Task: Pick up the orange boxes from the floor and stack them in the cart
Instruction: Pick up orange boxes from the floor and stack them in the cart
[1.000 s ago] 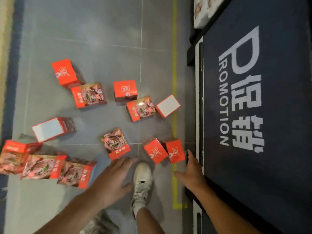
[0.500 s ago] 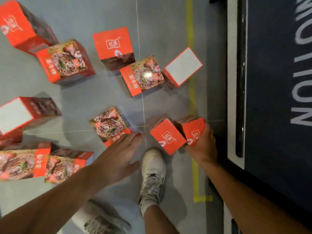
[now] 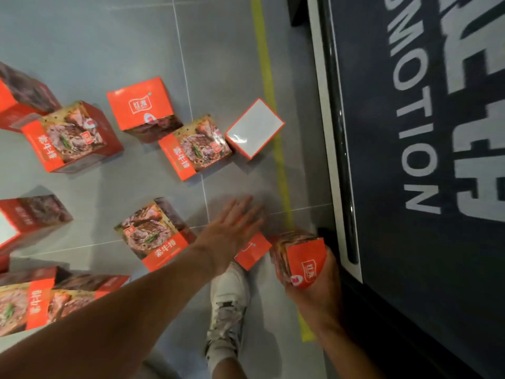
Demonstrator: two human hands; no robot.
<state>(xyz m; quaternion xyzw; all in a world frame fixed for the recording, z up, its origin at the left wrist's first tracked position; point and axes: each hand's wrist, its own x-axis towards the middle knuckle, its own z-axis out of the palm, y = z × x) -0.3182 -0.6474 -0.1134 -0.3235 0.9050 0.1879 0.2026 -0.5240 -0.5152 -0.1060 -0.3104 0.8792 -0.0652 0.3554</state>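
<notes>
The right hand (image 3: 314,289) grasps one orange box (image 3: 300,261), with the fingers curled around its lower side; this box is tilted and seems lifted a little from the grey floor (image 3: 109,36), just beside the edge of the dark cart (image 3: 410,269). The left hand (image 3: 232,231) is stretched out with straight, spread fingers, and it lies flat over a second orange box (image 3: 252,253) (only the near corner of this box shows under the palm). I cannot tell if the palm really presses it. This second box is on the floor, just in front of a white shoe (image 3: 228,305).

More orange boxes lie scattered on the floor to the left and farther away: one with a meat picture (image 3: 153,233) near the left wrist, another with a picture (image 3: 194,147) touching a box with its white side up (image 3: 254,128), which lies on a yellow tape line (image 3: 266,77). The cart top carries big white letters (image 3: 410,119)
</notes>
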